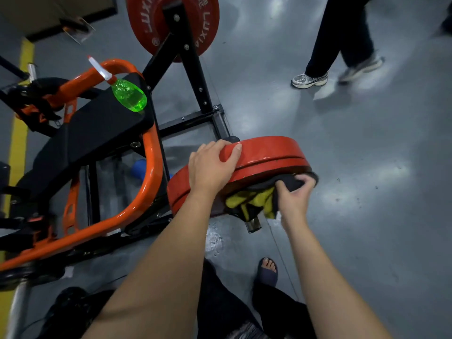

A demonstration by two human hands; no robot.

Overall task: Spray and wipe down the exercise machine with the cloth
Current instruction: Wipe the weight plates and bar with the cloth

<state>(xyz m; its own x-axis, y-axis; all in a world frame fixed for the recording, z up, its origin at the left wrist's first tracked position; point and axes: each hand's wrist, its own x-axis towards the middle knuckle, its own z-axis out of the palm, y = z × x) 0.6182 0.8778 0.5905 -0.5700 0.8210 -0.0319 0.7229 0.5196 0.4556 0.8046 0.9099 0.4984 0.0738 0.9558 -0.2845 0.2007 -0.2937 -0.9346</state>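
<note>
Cloth (254, 203) gripped by right hand (294, 193) against plate (269, 152)

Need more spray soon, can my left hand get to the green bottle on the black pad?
Probably yes. The left hand grips the red plate, so it must let go first; over the orange bar nothing blocks the bottle.
</note>
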